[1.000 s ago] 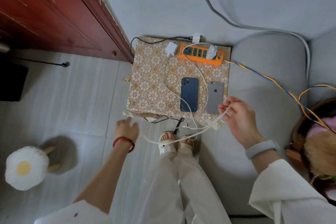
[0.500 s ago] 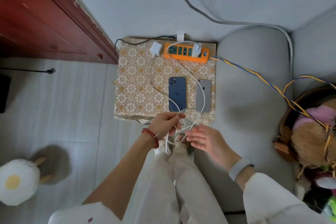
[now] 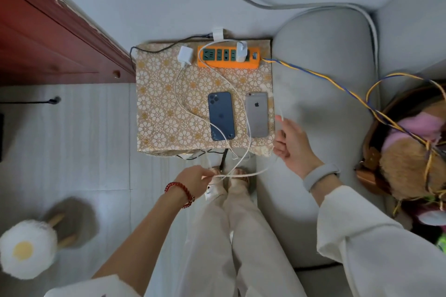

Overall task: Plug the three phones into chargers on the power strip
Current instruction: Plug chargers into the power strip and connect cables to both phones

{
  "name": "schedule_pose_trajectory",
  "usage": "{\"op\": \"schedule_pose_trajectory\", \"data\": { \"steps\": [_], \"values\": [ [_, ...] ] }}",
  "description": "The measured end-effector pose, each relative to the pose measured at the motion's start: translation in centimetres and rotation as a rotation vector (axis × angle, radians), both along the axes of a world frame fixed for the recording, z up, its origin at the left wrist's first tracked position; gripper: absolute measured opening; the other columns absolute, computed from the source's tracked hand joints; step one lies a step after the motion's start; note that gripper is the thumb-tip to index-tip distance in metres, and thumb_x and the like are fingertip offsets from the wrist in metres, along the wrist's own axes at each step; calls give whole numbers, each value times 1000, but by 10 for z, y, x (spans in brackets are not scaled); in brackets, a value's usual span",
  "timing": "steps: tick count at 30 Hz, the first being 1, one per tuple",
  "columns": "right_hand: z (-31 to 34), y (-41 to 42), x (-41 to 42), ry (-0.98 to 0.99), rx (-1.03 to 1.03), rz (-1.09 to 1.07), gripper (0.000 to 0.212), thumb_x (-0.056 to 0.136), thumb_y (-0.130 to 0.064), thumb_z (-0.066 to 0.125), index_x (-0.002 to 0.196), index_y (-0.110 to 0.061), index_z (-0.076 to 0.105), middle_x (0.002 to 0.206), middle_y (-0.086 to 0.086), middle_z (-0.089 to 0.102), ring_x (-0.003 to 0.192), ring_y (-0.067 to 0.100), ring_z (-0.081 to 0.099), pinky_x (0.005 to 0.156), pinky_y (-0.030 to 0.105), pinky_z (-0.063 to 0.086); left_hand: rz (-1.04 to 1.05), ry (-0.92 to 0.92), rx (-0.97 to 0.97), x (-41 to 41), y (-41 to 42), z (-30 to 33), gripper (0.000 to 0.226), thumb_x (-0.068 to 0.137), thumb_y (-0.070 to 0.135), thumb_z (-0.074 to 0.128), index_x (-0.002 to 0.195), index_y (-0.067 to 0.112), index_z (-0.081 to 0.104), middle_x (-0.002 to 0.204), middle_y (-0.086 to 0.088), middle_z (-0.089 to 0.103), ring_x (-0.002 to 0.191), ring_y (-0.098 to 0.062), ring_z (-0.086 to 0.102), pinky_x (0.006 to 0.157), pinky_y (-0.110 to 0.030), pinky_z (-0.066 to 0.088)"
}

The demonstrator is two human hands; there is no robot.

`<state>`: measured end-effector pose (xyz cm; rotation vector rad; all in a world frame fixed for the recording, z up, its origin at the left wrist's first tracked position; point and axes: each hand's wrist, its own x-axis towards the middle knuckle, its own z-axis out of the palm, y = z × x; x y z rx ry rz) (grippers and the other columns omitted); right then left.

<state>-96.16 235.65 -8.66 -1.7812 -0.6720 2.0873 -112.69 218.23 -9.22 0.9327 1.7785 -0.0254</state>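
Both hands hold white cables below the table.
Left hand (image 3: 193, 182) pinches a cable (image 3: 243, 174) at lower centre; right hand (image 3: 293, 146) grips a cable end (image 3: 280, 117) beside the grey phone (image 3: 257, 117). Blue phone (image 3: 221, 116) lies mid-table; strip (image 3: 228, 57) sits at the table's (image 3: 159, 103) top edge.

A blue phone (image 3: 221, 116) and a grey phone (image 3: 257, 117) lie face down side by side on the patterned surface (image 3: 156, 113). Behind them sits the orange strip (image 3: 228, 57), one charger (image 3: 241, 51) plugged in, another (image 3: 185, 55) beside it. The left hand (image 3: 193, 181) pinches white cable (image 3: 243, 174); the right hand (image 3: 293, 146) holds its plug end (image 3: 281, 117).
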Motion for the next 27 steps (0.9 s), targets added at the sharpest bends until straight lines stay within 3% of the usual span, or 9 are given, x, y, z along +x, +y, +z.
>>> {"op": "schedule_pose_trajectory", "data": {
  "steps": [2,4,9,13,16,19,21,23,27],
  "values": [
    [-3,-5,1,-55,37,27,18,92,-10,44,84,-18,59,44,-4,43,34,10,39,42,21,37,24,3,66,7,22,-8,27,89,13,44,108,12,64,108,-11,64,88,-21,54,80,-31,44],
    [-10,-8,6,-136,98,71,24,88,2,38,90,-12,57,54,1,47,37,8,47,48,24,44,50,28,144,17,50,-18,30,89,13,43,114,13,60,113,-11,61,98,-24,55,90,-35,44],
    [-37,-8,19,-318,347,132,19,95,-20,40,102,-17,57,49,-4,42,34,5,46,41,20,43,90,47,375,49,127,-54,37,91,9,37,126,13,50,133,-11,51,119,-27,49,101,-38,41],
    [-52,-5,22,-276,420,70,24,97,-13,36,111,-24,52,44,-8,52,40,3,52,44,16,46,-19,113,285,71,150,-87,40,90,10,37,130,10,40,139,-11,41,126,-28,39,102,-43,40],
    [-55,-6,20,-262,410,126,33,96,-7,34,123,-22,47,68,-6,58,49,0,57,47,14,48,157,259,180,73,148,-102,37,88,12,41,124,5,39,135,-16,36,119,-33,37,95,-44,39],
    [-53,-6,20,-388,501,250,37,95,-12,36,131,-14,45,101,14,63,88,18,66,77,36,57,281,326,129,75,155,-111,51,86,30,53,124,-1,36,132,-20,34,118,-35,36,95,-43,39],
    [-50,-4,24,-498,577,330,36,96,-21,35,130,-14,47,104,13,65,102,35,61,91,42,49,342,370,89,82,164,-115,74,78,44,62,126,-3,31,131,-19,34,119,-35,35,95,-44,40],
    [-47,-2,30,-645,693,403,33,96,-22,38,124,-14,53,102,13,70,98,36,62,83,30,43,370,433,74,93,171,-117,88,68,51,69,125,-2,29,128,-19,35,118,-34,36,92,-45,42],
    [-41,6,36,-813,864,517,32,92,-11,43,122,-11,55,107,15,69,95,38,61,75,40,45,410,488,70,106,179,-120,89,64,46,74,123,-1,28,125,-20,38,115,-34,39,90,-45,43]
  ]
}}
